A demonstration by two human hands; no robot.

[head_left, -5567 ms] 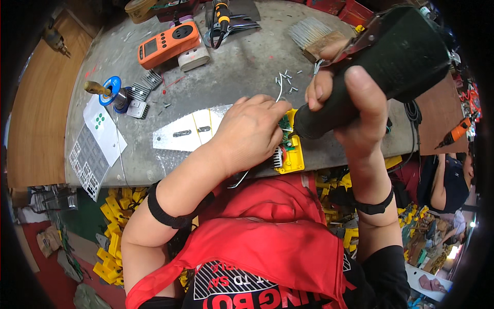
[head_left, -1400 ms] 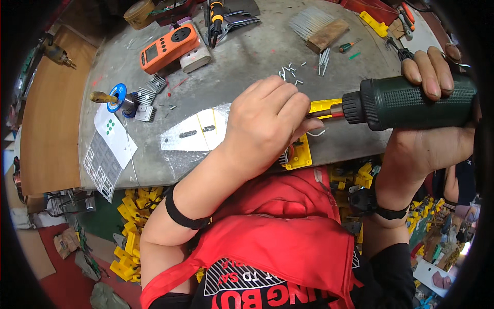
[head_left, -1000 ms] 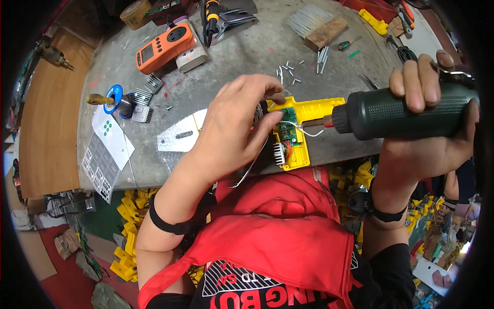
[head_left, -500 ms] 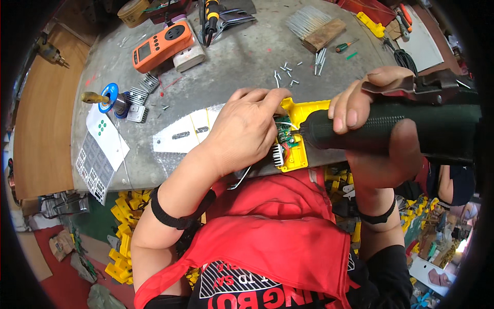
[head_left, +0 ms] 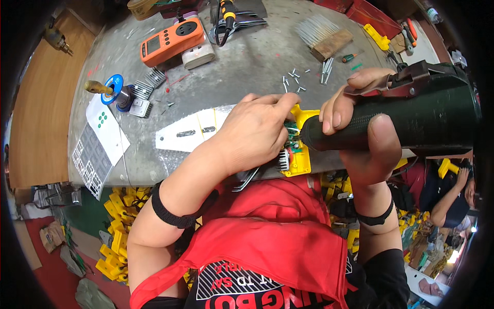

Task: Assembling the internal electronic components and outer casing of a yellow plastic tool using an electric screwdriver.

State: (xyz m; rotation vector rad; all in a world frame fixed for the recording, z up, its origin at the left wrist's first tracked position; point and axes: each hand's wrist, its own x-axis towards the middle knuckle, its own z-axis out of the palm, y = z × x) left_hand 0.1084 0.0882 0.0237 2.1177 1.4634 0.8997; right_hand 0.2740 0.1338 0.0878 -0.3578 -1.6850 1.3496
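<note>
Driver (head_left: 429, 118) shifted over housing (head_left: 300, 167), clasped by right fingers (head_left: 337, 112), left fingers (head_left: 284, 106) bent, hold unclear

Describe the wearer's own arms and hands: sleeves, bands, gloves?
Left hand and right hand: no gloves. Each forearm wears a black, fabric-like band near the elbow: left band, right band. Black right sleeve ends above the elbow.

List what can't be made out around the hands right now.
All in the head view:
- Left hand: fingertips hidden behind its own knuckles; grip unclear.
- Circuit board: left side covered by the left hand.
- Dark green driver in the right hand: bit mostly hidden by its own front end.
- Yellow housing: right part behind the driver.
- Loose screws: heads too small.
</note>
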